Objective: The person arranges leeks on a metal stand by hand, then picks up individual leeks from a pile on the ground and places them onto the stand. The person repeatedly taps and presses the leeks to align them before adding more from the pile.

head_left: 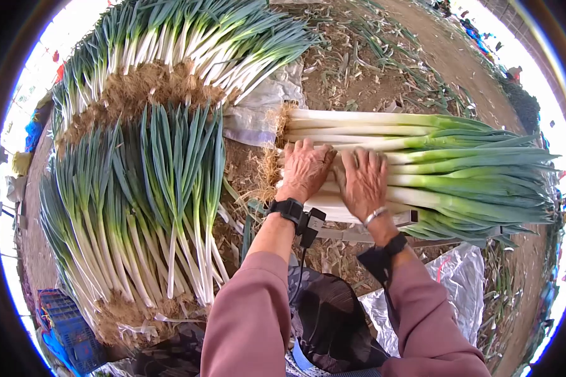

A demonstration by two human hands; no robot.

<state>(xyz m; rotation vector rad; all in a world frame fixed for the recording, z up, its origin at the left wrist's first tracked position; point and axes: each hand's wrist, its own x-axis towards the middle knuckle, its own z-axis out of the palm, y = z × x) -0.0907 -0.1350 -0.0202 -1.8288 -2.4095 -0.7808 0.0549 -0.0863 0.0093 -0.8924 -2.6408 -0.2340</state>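
Note:
A row of leeks (421, 168) lies sideways on a low support (352, 234), with white stalks and roots to the left and green leaves to the right. My left hand (305, 166) rests on the white stalks near the root end, fingers laid over them. Right beside it, my right hand (363, 182) presses on the stalks with its fingers spread and pointing away from me. Both palms face down, and neither hand is wrapped around a stalk. Part of the support is hidden under the leeks and my right arm.
Two big piles of leeks stand at left, one farther back (182, 44) and one nearer (132, 220), roots attached. A pale sheet (264, 103) lies between them and the row. A blue crate (69, 327) sits lower left; a silvery sheet (462, 276) lies at right.

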